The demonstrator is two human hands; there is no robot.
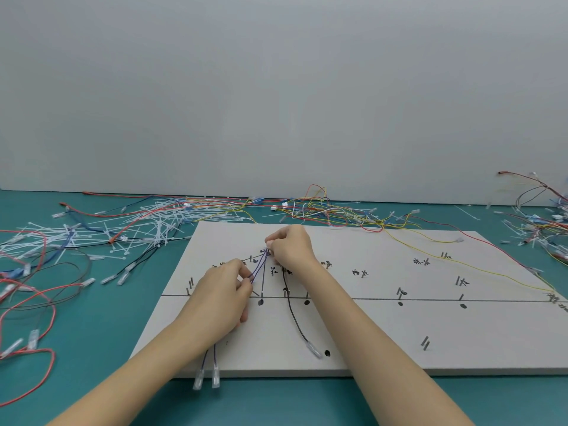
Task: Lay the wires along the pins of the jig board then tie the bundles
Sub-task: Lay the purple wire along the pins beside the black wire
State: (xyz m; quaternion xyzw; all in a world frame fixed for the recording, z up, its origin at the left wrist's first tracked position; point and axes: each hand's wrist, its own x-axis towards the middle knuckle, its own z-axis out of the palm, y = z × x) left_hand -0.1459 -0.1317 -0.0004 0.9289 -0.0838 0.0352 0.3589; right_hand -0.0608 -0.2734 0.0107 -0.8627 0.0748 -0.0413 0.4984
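Note:
A white jig board (384,330) with metal pins and handwritten marks lies on the teal table. Purple wires (258,267) run up its left part. My left hand (222,298) pinches them lower down, and my right hand (289,245) pinches their upper end by a pin. Their two clear terminals (207,378) hang over the board's near edge. To the right of them a black wire (292,315) lies along the board, ending in a clear terminal (313,348). A yellow wire (461,262) crosses the board's far right part.
White cable ties (138,229) and loose coloured wires lie heaped behind and left of the board. Red wires (27,302) loop at the left edge of the table. Another tangle of wires (541,222) sits at the far right. A grey wall rises behind.

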